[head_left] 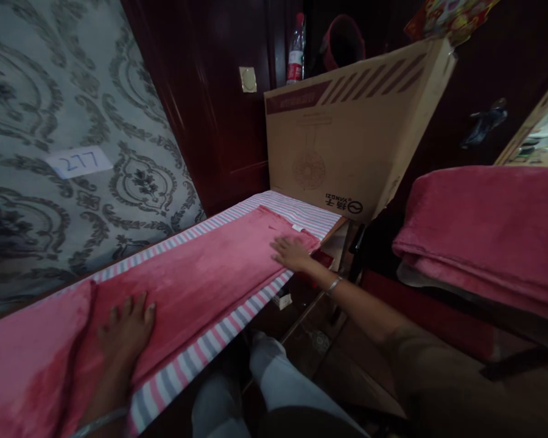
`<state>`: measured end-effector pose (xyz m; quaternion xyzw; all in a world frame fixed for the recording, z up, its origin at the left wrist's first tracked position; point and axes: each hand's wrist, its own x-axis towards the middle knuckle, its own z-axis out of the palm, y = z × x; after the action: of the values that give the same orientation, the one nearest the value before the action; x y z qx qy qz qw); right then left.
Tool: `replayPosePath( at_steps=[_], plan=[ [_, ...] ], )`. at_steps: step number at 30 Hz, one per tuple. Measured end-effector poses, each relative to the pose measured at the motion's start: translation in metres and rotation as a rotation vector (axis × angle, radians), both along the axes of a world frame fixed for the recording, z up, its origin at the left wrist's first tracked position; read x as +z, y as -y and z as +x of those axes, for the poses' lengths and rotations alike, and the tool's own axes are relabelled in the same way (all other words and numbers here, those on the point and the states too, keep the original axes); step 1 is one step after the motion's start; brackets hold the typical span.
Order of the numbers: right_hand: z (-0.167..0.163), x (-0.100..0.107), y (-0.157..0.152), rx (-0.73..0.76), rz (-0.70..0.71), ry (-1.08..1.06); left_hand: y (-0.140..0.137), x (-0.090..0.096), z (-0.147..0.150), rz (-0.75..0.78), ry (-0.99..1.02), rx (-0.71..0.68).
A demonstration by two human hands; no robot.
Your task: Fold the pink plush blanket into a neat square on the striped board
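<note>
Both near left and far right, resting open, empty hands (pixel 126 328) (pixel 290 253) on the pink plush blanket (pixel 205 261), apparently keeping its folds flat.

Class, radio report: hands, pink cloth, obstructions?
Left hand flat on pink cloth; right hand open near its far end. Cloth lies along striped cover. Carton beyond hands.

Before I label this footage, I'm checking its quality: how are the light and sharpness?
Head view: dim overall, with a brighter patch at the right edge; head view: the right hand is blurred, the left hand somewhat soft; head view: the paper legibly reads 277.
</note>
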<state>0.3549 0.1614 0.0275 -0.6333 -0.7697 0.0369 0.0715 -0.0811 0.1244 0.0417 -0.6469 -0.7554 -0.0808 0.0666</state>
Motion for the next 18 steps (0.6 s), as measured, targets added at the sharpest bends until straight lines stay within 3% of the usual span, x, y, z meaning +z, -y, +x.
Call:
replayPosePath(
  at_steps=[3,6,10,14,18],
  plan=[
    [0.042,-0.009,0.001,-0.174,0.028,0.047,0.001,0.000,0.005,0.028,0.048,0.051],
    [0.055,-0.020,0.002,-0.230,0.048,0.081,0.004,0.003,0.014,-0.020,0.041,0.077],
    [0.055,-0.030,0.002,-0.221,0.068,0.103,0.014,0.012,0.012,-0.094,0.071,0.066],
    [0.056,-0.026,0.003,-0.227,0.013,0.075,0.043,0.016,-0.003,-0.004,0.062,-0.025],
    [0.010,-0.007,0.006,-0.239,0.119,0.024,0.086,0.008,-0.012,0.046,-0.034,-0.066]
  ],
)
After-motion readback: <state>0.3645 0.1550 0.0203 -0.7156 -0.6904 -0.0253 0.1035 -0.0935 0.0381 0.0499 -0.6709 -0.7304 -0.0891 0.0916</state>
